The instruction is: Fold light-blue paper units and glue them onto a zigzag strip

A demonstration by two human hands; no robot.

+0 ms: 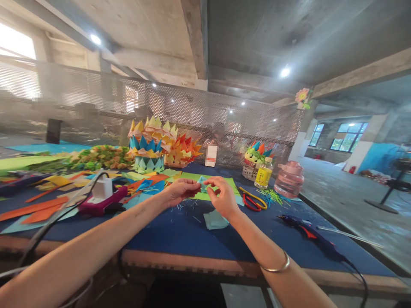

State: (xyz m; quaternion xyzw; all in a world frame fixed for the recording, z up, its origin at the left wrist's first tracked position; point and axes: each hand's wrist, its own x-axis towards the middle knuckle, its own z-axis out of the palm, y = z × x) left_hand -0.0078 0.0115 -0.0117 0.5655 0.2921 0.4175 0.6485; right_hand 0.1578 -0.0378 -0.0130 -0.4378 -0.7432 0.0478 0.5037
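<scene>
Between my two hands is a small folded piece of light-blue paper, held up above a green sheet. My left hand pinches its left side with thumb and fingers. From the right, my right hand has its fingertips closed on the other edge. Below my right hand a small stack of light-blue paper squares lies on the blue tabletop. Scissors with red and yellow handles rest just right of my right hand.
Left lie a magenta power strip with a white plug and orange paper strips. Folded-paper baskets stand behind. At right are a yellow-labelled bottle, a pink jug and a corded glue gun.
</scene>
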